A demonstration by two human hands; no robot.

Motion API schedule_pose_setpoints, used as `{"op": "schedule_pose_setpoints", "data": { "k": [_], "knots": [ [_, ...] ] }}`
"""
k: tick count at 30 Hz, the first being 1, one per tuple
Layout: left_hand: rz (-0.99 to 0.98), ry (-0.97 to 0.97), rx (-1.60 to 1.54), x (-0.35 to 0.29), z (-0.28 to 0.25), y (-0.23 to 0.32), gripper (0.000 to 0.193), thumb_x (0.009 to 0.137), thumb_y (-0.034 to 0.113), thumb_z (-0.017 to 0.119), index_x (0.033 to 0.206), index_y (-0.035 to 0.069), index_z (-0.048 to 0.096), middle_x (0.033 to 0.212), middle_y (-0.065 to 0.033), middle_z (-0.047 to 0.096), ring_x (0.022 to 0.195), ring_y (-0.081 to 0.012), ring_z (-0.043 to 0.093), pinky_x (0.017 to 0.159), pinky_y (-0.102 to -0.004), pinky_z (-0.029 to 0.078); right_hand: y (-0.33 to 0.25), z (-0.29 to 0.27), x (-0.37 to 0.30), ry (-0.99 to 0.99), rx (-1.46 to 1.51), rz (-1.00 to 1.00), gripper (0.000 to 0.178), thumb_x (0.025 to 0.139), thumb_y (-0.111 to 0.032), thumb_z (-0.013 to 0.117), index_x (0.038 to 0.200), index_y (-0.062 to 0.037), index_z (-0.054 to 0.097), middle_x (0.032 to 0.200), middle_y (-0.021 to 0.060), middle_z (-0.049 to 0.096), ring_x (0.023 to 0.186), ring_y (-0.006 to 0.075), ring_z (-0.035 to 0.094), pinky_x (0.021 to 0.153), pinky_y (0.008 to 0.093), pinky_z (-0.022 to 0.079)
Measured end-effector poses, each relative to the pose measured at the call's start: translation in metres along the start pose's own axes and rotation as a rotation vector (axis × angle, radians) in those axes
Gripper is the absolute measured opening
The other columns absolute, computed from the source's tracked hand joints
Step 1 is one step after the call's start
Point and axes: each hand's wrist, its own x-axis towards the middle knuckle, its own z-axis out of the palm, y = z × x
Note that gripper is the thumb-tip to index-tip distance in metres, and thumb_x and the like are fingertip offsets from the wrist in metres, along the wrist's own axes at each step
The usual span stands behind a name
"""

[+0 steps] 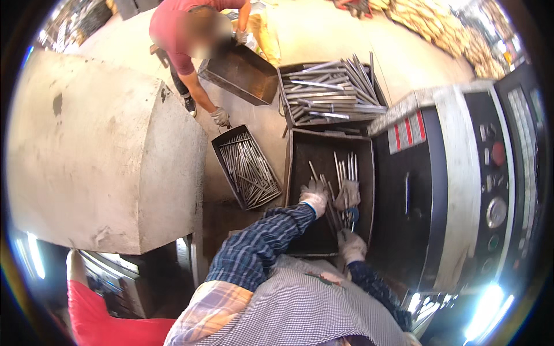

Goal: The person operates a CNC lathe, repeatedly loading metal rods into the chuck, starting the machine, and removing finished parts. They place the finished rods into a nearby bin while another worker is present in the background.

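Both my hands wear pale work gloves and are inside a dark metal bin [292, 158]. My left hand [314, 197] has its fingers curled around a thin metal rod that sticks out beyond it. Closer to me, my right hand [352, 247] closes on the near ends of metal rods [333, 216]; its fingertips are partly hidden. More upright-lying rods [348, 167] rest at the bin's right side, with a crumpled grey cloth or glove [348, 195] over them. A blue curved object [353, 215] lies between that cloth and my right hand.
A machine with a control panel [493, 173] borders the bin on the right. Behind stands a bin of thicker rods [334, 92]. To the left, a co-worker's gloved hand [220, 116] holds a smaller bin of rods [245, 167]. An open brown bin [242, 75] and a pale machine housing [104, 150] are beyond.
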Motion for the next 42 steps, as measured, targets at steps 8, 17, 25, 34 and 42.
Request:
{"op": "schedule_pose_setpoints", "data": {
  "k": [8, 17, 25, 34, 42],
  "knots": [
    [-0.042, 0.104, 0.167, 0.069, 0.08, 0.006, 0.049, 0.098, 0.023, 0.048, 0.146, 0.015, 0.053, 0.153, -0.0169, 0.044, 0.141, -0.0385, 0.037, 0.114, -0.0625, 0.025, -0.009, -0.006, 0.001, -0.009, -0.001, -0.005, 0.037, 0.098, -0.043, 0.056, 0.115, -0.0149, 0.071, 0.112, 0.0189, 0.071, 0.103, 0.0396, 0.068, 0.089, 0.0493, 0.053],
    [0.068, -0.116, 0.281, 0.089, 0.032, 0.008, 0.032, 0.096, 0.02, 0.056, 0.123, 0.012, 0.072, 0.126, -0.0108, 0.068, 0.126, -0.0328, 0.058, 0.108, -0.0542, 0.034, -0.019, -0.014, -0.002, -0.016, -0.018, 0.025, 0.035, 0.098, -0.042, 0.057, 0.111, -0.0123, 0.071, 0.109, 0.0181, 0.072, 0.099, 0.0393, 0.069, 0.084, 0.0484, 0.055],
    [0.028, -0.032, 0.21, 0.09, 0.042, -0.004, 0.03, 0.097, 0.021, 0.058, 0.122, 0.017, 0.074, 0.126, -0.0119, 0.069, 0.121, -0.032, 0.063, 0.086, -0.0529, 0.051, -0.018, -0.011, 0.0, -0.023, -0.032, 0.062, 0.036, 0.096, -0.045, 0.058, 0.114, -0.0183, 0.073, 0.107, 0.0144, 0.074, 0.1, 0.0379, 0.07, 0.087, 0.0477, 0.055],
    [0.064, -0.234, 0.25, 0.136, 0.082, -0.004, 0.034, 0.097, 0.02, 0.055, 0.123, 0.009, 0.074, 0.131, -0.0126, 0.068, 0.117, -0.0391, 0.064, 0.088, -0.0772, 0.042, -0.019, -0.01, 0.004, -0.054, -0.019, 0.064, 0.036, 0.096, -0.043, 0.059, 0.117, -0.0168, 0.072, 0.113, 0.0151, 0.073, 0.105, 0.0359, 0.069, 0.09, 0.0453, 0.054],
    [0.071, -0.12, 0.304, 0.121, 0.078, -0.005, 0.028, 0.098, 0.021, 0.055, 0.114, 0.019, 0.078, 0.118, -0.0084, 0.072, 0.104, -0.0343, 0.069, 0.079, -0.0567, 0.052, -0.021, -0.012, -0.002, 0.005, -0.027, 0.069, 0.033, 0.095, -0.043, 0.062, 0.115, -0.0196, 0.074, 0.108, 0.0138, 0.074, 0.101, 0.035, 0.071, 0.088, 0.0455, 0.056]
  ]
}}
